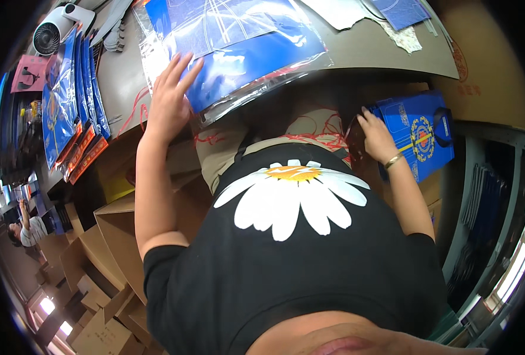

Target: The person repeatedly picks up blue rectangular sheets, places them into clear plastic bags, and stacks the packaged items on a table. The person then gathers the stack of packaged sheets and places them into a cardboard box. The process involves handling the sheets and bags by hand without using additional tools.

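A clear plastic sleeve (220,105) with blue printed sheets (230,74) inside lies at the table's near edge. My left hand (172,94) rests at its left side, fingers spread and touching the plastic. Off to the right, my right hand (378,136) is at the left edge of blue paper gift bags (413,133) with a gold-and-red round emblem and dark handles. Its fingers are stretched out, and I see nothing gripped in them. Where the palm meets the bags is hidden.
Packed blue bags (67,97) stand at the table's left, near a white fan (52,35). Red string (327,127) lies in my lap. Open cardboard boxes (99,248) crowd the lower left. A shelf (481,195) stands at right. Another person (31,229) is far left.
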The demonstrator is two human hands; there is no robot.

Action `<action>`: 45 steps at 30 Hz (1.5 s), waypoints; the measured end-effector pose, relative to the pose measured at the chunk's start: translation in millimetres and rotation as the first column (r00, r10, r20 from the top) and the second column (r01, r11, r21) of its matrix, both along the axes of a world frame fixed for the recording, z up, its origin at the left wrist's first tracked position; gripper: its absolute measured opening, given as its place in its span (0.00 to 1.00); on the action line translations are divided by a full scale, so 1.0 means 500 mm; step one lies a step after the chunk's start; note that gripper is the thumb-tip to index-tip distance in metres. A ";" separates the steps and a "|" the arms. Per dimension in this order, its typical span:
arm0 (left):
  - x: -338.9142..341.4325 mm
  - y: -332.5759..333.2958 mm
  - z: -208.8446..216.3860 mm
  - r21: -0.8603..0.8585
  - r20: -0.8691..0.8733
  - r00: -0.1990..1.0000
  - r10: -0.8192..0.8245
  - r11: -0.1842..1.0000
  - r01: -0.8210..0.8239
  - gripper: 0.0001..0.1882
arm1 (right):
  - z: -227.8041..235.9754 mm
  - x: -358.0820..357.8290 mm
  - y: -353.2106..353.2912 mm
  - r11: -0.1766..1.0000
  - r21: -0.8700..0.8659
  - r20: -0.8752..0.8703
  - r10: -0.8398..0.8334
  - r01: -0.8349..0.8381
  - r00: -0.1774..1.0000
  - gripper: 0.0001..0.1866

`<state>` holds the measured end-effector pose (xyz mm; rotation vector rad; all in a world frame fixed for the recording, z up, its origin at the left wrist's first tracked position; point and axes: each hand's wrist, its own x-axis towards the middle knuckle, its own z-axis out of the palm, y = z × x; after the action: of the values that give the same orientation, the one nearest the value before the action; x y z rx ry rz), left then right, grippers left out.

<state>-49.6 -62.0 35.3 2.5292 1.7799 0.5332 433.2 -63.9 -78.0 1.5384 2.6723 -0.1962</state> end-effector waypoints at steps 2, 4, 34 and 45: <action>-0.017 -0.066 -0.015 -0.003 -0.236 0.968 0.081 0.996 -0.084 0.37 | 0.045 -0.011 0.032 0.915 -0.384 -0.410 -0.287 0.122 0.866 0.15; -0.014 -0.112 -0.067 0.055 -0.249 0.964 0.092 0.995 -0.081 0.35 | 0.122 -0.062 0.051 0.823 -0.528 -0.367 -0.442 0.208 0.818 0.12; 0.032 -0.082 -0.079 0.036 0.866 0.444 0.230 0.857 -0.515 0.06 | 0.175 -0.352 0.252 0.789 -0.580 -0.750 -0.615 -0.204 -0.243 0.08; 0.012 -0.070 -0.047 -0.006 0.918 0.333 0.214 0.848 -0.530 0.30 | 0.313 -0.449 0.230 0.814 -0.391 -0.847 -0.500 -0.429 -0.178 0.09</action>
<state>-43.8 -96.9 11.7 1.2287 1.7776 1.8699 208.9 51.2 78.7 1.2169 2.2884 -3.2889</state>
